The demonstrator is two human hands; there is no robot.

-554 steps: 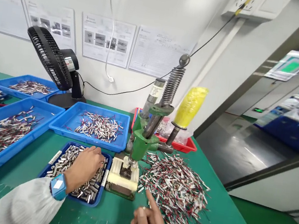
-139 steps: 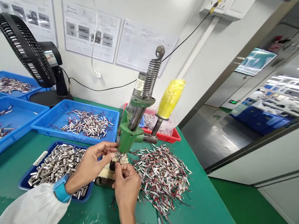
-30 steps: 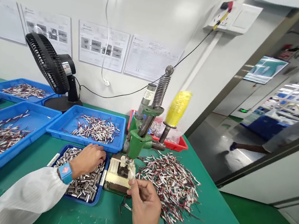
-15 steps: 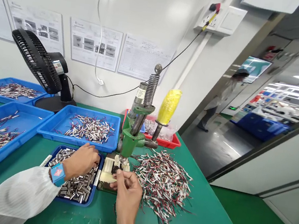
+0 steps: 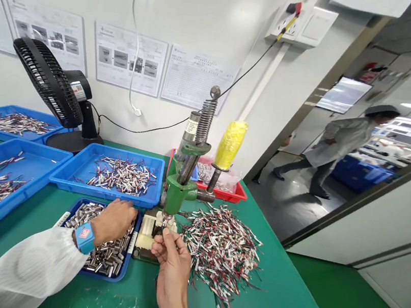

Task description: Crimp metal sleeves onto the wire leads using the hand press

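Note:
My left hand (image 5: pixel 114 221), with a blue band at its wrist, is over the small blue tray (image 5: pixel 121 275) of metal cylinders (image 5: pixel 107 257). Its fingers curl down at the tray's right side, and their tips are hidden. My right hand (image 5: pixel 173 267) is pinched at the base of the green hand press (image 5: pixel 176 196), just under its ram. What it pinches is too small to make out. A pale fixture block (image 5: pixel 146 232) sits on the press base, left of the right fingertips.
A pile of wired parts (image 5: pixel 222 249) lies right of the press. Blue trays (image 5: pixel 107 193) of similar parts stand left and behind. A black fan (image 5: pixel 51 84), red tray (image 5: pixel 230 196) and yellow-wrapped handle (image 5: pixel 231 145) are farther back. A person (image 5: pixel 342 138) walks beyond the doorway.
My right hand has moved slightly left and up, its fingertips still near the press. The left hand stays over the small tray. The person beyond the doorway has moved right.

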